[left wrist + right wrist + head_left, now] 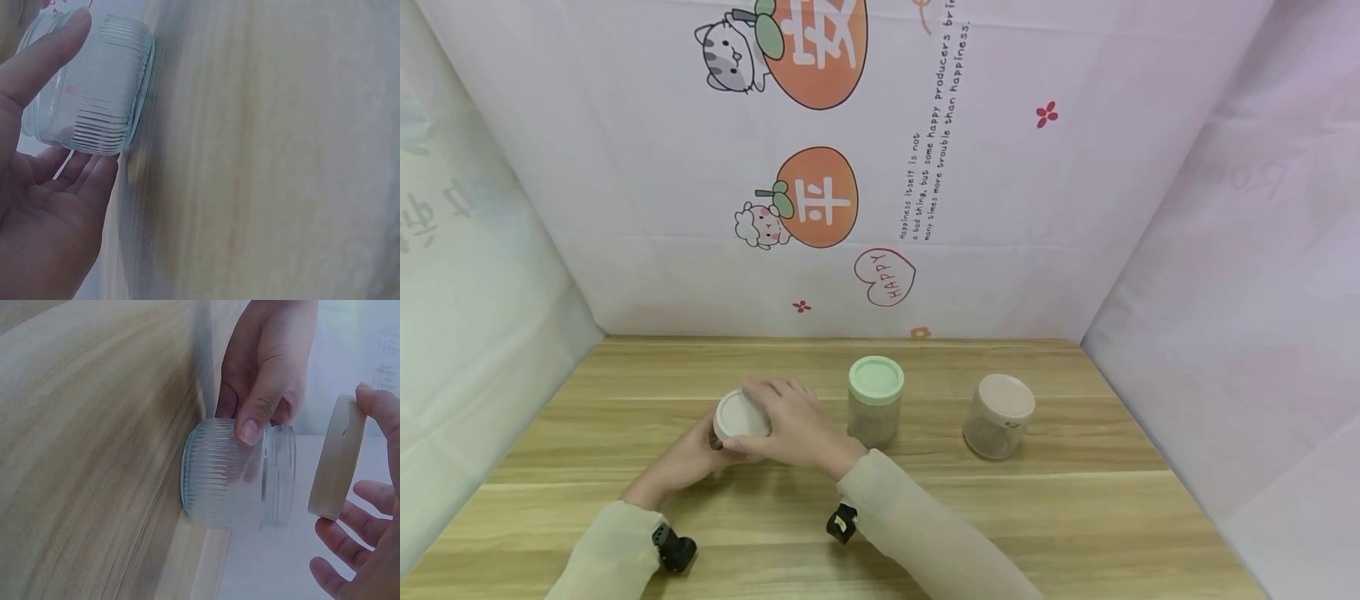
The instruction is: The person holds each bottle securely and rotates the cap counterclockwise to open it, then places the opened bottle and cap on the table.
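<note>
My left hand (pixel 688 457) grips a clear ribbed glass jar (pixel 215 478) on the wooden table, thumb on one side and fingers on the other. The jar's open threaded mouth shows in the right wrist view. Just above that mouth, my right hand (pixel 801 427) pinches a round off-white lid (pixel 337 459) by its edge. A gap separates lid and jar, and the lid is slightly tilted. Seen from the head, the lid covers most of the jar.
A jar with a green lid (pixel 876 381) stands right of my hands. Farther right is a jar with a beige lid (pixel 1006 396). Printed white cloth (pixel 985 283) walls in the wooden table (pixel 1075 517) at the back and sides.
</note>
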Demonstrator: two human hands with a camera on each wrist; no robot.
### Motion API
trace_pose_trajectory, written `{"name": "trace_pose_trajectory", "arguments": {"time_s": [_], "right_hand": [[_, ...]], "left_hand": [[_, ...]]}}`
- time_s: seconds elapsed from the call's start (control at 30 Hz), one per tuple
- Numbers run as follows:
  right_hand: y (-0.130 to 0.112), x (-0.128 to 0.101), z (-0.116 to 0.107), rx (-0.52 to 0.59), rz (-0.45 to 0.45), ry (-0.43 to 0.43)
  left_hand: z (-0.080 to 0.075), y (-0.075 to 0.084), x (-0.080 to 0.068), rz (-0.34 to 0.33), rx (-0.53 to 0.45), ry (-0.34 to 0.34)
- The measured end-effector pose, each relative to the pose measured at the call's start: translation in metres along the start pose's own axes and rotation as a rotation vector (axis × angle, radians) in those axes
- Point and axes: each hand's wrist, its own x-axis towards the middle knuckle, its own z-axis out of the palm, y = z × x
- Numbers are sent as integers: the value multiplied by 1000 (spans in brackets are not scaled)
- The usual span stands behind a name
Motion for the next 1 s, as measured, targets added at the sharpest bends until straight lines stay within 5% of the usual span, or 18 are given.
{"name": "trace_pose_trajectory", "arguments": {"time_s": [0.33,0.67,1.0], "right_hand": [[1,-5,-6,103,-8,-8],[2,-13,-9,213,1,-58],[1,-21,-17,276,-7,-120]], "left_hand": [[-2,-6,1,54,-7,-10],[-5,2,-1,-77,36,3],[-4,2,-1,-119,33,0]]}}
